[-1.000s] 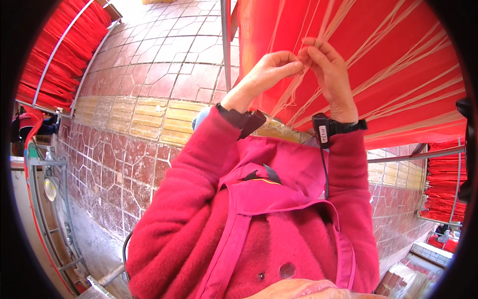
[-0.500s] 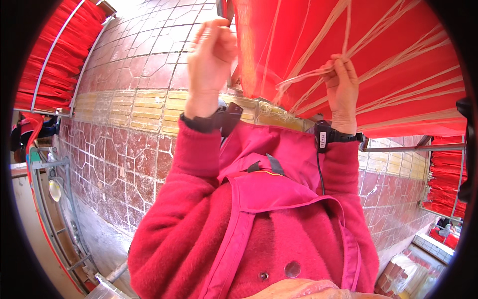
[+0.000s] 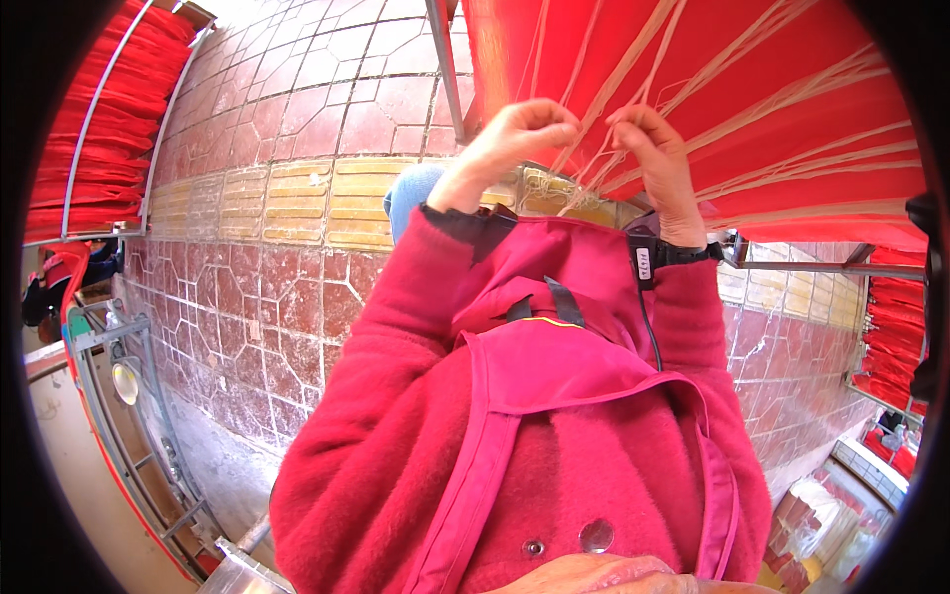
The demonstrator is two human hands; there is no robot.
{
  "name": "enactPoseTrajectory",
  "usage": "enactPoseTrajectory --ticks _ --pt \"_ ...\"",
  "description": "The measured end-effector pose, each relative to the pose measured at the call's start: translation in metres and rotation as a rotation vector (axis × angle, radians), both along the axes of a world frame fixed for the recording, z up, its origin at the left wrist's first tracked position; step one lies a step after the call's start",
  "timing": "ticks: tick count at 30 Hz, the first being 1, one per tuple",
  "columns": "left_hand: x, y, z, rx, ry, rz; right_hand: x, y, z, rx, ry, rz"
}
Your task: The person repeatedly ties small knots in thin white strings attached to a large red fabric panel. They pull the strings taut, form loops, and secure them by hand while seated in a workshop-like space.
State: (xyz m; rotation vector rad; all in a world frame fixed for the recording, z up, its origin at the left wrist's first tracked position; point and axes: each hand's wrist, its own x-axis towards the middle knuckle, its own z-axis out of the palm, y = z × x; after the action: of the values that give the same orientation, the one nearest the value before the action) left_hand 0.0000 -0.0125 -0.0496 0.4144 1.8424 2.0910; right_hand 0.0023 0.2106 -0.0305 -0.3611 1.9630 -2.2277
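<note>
Pale strands of thread (image 3: 732, 54) fan out over a bright red cloth (image 3: 554, 59) at the upper right and gather toward the cloth's near corner. My right hand (image 3: 661, 168) is closed in a pinch on a few of these threads, thumb against fingertips. Just left of it, my left hand (image 3: 520, 144) is bent with thumb and fingers pressed together beside the same bundle. What lies between its fingertips is too fine to make out. The two pinches are a short gap apart, above the loose thread ends (image 3: 579, 198).
A metal frame bar (image 3: 445, 69) borders the red cloth, with another rail (image 3: 811, 266) at right. Red fabric hangs in folds on racks at left (image 3: 104, 119) and right (image 3: 891, 332). The tiled floor (image 3: 267, 307) lies below. A clear plastic-wrapped pile (image 3: 816, 520) is at lower right.
My left hand has come down and right from its raised place, toward my right hand. My right hand has shifted slightly left, still pinching threads. A blue-clad knee now shows beside my left wrist.
</note>
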Motion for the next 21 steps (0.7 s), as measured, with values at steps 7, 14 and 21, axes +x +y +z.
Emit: enactPoseTrajectory --ticks 7,14,21 --pt "0.005 0.023 -0.057 -0.317 -0.296 -0.071 0.010 0.000 -0.040 0.233 -0.139 0.235" --pt "0.007 -0.014 -0.056 0.281 -0.502 0.153 0.010 0.026 -0.068 0.092 -0.262 -0.022" --pt "-0.005 -0.071 -0.048 0.612 -0.411 0.630 0.013 0.037 -0.061 -0.123 -0.263 -0.259"
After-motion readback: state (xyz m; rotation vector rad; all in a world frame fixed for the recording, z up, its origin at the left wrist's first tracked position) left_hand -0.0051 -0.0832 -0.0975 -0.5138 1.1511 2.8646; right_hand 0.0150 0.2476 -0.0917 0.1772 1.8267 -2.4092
